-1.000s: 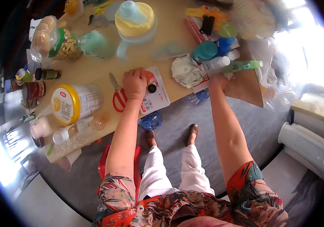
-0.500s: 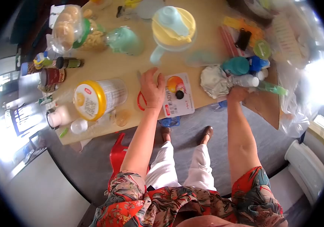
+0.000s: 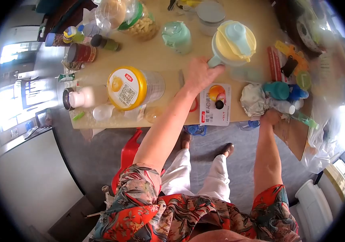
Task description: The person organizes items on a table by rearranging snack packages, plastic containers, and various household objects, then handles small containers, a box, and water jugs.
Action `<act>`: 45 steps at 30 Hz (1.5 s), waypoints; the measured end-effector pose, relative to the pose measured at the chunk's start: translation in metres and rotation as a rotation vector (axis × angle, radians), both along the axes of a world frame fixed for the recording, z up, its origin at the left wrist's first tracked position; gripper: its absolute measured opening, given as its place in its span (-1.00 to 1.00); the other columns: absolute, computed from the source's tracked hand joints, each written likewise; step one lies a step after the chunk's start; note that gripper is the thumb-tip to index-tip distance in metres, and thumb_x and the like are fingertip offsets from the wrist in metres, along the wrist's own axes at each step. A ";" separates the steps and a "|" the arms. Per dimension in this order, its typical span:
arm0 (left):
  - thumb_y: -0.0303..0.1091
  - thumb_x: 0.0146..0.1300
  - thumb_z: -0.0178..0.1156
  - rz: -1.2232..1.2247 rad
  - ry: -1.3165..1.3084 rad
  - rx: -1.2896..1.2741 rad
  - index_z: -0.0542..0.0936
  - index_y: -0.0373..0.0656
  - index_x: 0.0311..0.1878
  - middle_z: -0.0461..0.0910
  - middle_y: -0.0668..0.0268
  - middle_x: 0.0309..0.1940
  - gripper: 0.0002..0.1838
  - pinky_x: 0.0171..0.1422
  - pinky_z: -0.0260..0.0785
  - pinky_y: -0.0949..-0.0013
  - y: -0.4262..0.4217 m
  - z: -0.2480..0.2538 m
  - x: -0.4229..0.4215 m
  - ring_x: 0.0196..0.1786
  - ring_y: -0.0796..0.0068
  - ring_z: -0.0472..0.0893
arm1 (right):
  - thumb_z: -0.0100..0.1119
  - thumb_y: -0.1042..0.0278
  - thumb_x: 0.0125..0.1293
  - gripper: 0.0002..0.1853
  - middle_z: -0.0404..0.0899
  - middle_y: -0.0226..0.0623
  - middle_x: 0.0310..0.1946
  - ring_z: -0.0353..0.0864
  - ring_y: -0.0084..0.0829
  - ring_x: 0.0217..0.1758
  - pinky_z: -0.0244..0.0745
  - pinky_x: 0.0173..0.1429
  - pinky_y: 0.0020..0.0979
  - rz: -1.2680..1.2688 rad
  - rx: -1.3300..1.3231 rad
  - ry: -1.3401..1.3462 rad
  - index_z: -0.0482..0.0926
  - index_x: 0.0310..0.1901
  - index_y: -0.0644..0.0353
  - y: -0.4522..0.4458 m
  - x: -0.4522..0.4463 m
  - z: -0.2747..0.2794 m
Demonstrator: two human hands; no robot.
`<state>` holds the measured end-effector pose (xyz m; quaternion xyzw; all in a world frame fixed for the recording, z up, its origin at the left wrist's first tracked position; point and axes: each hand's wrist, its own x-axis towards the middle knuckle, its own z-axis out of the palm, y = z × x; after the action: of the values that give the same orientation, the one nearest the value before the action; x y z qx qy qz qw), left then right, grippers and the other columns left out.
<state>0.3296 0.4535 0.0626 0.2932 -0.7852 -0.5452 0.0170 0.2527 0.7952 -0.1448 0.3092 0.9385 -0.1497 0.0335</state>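
My left hand (image 3: 202,76) reaches across the table with its thumb and fingers at the pale green handle (image 3: 215,61) of a pitcher with a yellow lid (image 3: 233,40). Whether the fingers grip that handle is hard to make out. Under and beside this hand lie red-handled scissors (image 3: 194,105), partly covered by my wrist, and a white printed card (image 3: 216,109) with a small black cap (image 3: 219,105) on it. My right hand (image 3: 270,117) is at the table's right front edge, beside crumpled foil (image 3: 254,100) and a clear bottle (image 3: 283,106); its fingers are mostly hidden.
A yellow-lidded tub (image 3: 127,88) stands left of centre. Behind it are a nut jar (image 3: 142,26) and a green cup (image 3: 177,37). Several jars line the left edge. Teal (image 3: 276,90) and blue containers, cardboard (image 3: 293,139) and plastic bags crowd the right.
My left hand has moved from beside the card, forward to the pitcher's handle. The view has swung, so the table's things appear farther right. My right hand stays by the foil.
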 end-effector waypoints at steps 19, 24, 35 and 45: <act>-0.39 0.01 0.21 0.750 0.282 0.359 0.54 -0.25 -0.33 0.49 0.37 -0.49 -0.83 -0.52 0.39 0.51 0.008 0.010 0.116 -0.46 0.63 0.45 | 0.20 0.21 0.07 -0.49 0.43 -0.04 -0.08 0.47 -0.11 -0.02 0.48 -0.04 -0.26 0.050 0.169 -0.052 0.29 -0.06 0.40 0.012 -0.010 -0.028; -0.35 0.03 0.25 0.887 0.353 0.317 0.53 -0.21 -0.31 0.48 0.42 -0.44 -0.81 -0.52 0.33 0.55 0.003 -0.005 0.106 -0.40 0.66 0.44 | 0.17 0.19 0.10 -0.50 0.47 -0.09 -0.12 0.48 -0.14 -0.05 0.49 -0.07 -0.27 -0.161 -0.103 0.028 0.32 -0.05 0.40 0.011 -0.014 -0.020; -0.27 0.07 0.26 0.996 0.363 0.388 0.48 -0.09 -0.25 0.40 0.46 -0.45 -0.78 -0.48 0.36 0.43 -0.007 -0.010 0.077 -0.37 0.63 0.40 | -0.27 0.35 0.26 -0.66 0.32 0.25 -0.14 0.42 0.13 -0.08 0.44 -0.06 -0.08 -0.060 -0.065 0.159 0.23 -0.06 0.48 -0.025 0.002 0.029; -0.29 0.08 0.27 0.786 0.321 0.340 0.42 -0.13 -0.14 0.44 0.41 -0.33 -0.68 -0.26 0.40 0.39 -0.013 -0.021 0.092 -0.26 0.60 0.44 | -0.23 0.21 0.29 -0.58 0.39 0.12 -0.12 0.48 0.07 -0.10 0.46 -0.04 -0.13 0.022 0.084 0.035 0.26 -0.01 0.45 -0.020 0.003 0.015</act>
<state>0.4218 0.4410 0.0414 0.4794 -0.5013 -0.6569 0.2957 0.2554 0.7749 -0.1299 0.2974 0.9477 -0.1154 0.0057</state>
